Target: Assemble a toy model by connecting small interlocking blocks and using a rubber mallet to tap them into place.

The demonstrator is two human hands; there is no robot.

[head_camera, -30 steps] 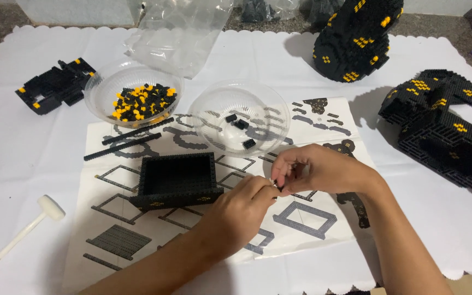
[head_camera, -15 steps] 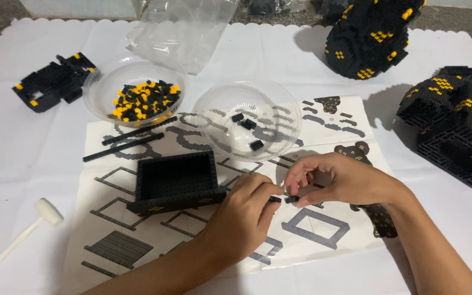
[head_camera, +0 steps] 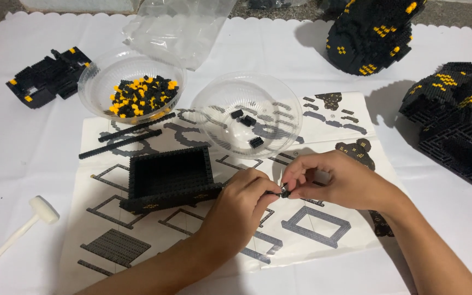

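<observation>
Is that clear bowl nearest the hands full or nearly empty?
Nearly empty: the clear bowl holds only a few small black bricks, its bottom mostly bare.

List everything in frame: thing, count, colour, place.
small brick piece: 1, black, pinched between both hands
open box build: 1, black, centre-left on sheet
instruction sheet: 1, white with grey diagrams, under the work
full bowl: 1, clear, black and yellow bricks, upper left
near-empty bowl: 1, clear, few black bricks, centre
long strips: 2, black, above box
mallet: 1, white, lower left
plastic bag: 1, clear, top
finished sections: 4, black-yellow, far left, top right, right
left hand
right hand
</observation>
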